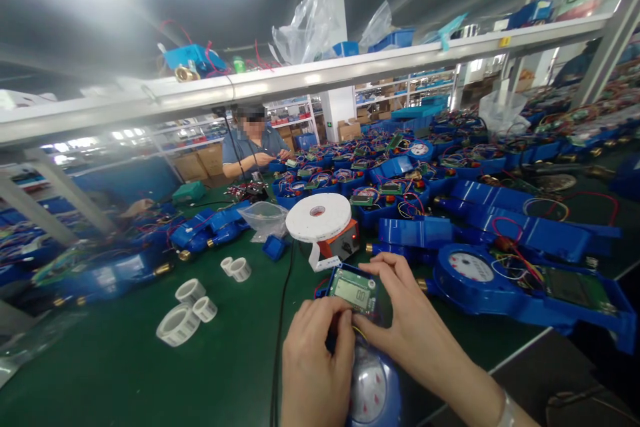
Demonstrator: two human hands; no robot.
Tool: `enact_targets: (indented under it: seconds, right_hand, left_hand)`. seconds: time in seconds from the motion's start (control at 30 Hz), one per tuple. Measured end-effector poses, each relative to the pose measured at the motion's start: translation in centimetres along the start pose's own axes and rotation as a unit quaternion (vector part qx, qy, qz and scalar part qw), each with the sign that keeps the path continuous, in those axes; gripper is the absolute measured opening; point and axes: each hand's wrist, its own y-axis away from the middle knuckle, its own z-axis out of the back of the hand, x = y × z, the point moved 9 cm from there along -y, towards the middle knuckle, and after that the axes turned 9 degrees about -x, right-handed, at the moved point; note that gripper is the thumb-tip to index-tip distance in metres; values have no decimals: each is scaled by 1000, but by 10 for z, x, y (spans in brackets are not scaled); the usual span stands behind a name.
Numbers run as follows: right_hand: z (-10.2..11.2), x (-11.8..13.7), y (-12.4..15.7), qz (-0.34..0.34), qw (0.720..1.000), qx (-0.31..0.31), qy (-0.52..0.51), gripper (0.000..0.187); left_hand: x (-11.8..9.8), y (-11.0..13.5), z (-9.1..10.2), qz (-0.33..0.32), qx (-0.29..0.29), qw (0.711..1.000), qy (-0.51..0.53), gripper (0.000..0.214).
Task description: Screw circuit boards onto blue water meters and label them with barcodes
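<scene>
A blue water meter (383, 387) with a round dial lies in front of me, its box end pointing away. At that end a green circuit board (350, 288) with a small lit display sits in or over the open housing. My left hand (320, 353) is closed, thumb and index finger pinched at the board's near edge. My right hand (407, 307) spans the right side of the box end, fingertips at the far edge and thumb near the board's close corner. A yellow wire shows beside that thumb. My fingers hide the near part of the housing.
Beyond the board, a large white tape roll (320, 217) rests on an orange-and-grey device (345, 243). Label rolls (183, 323) lie left on the green table (210, 380). Another meter (470, 270) lies right; several stand behind. A person (255, 143) works across under the shelf (300, 73).
</scene>
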Motion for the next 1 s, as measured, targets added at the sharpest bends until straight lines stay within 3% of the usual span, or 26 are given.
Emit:
enact_targets:
  seconds: [0.13, 0.27, 0.4, 0.53, 0.77, 1.0]
  right_hand:
    - [-7, 5, 0, 44, 998, 6, -40, 49]
    - [6, 9, 7, 94, 994, -49, -31, 51]
    - [16, 13, 28, 162, 983, -88, 4, 28]
    - [15, 11, 44, 193, 979, -68, 23, 8]
    - [10, 6, 45, 222, 975, -4, 25, 8]
    - [12, 0, 44, 201, 979, -12, 31, 14]
  left_hand:
    - [0, -1, 1, 12, -6, 1000, 13, 13]
    - [-1, 3, 7, 22, -43, 998, 36, 11]
    - [0, 16, 7, 34, -62, 996, 62, 12]
    - [-1, 24, 3, 37, -51, 996, 70, 14]
    - [0, 19, -2, 65, -31, 997, 42, 12]
    - [-2, 16, -3, 72, -28, 997, 28, 12]
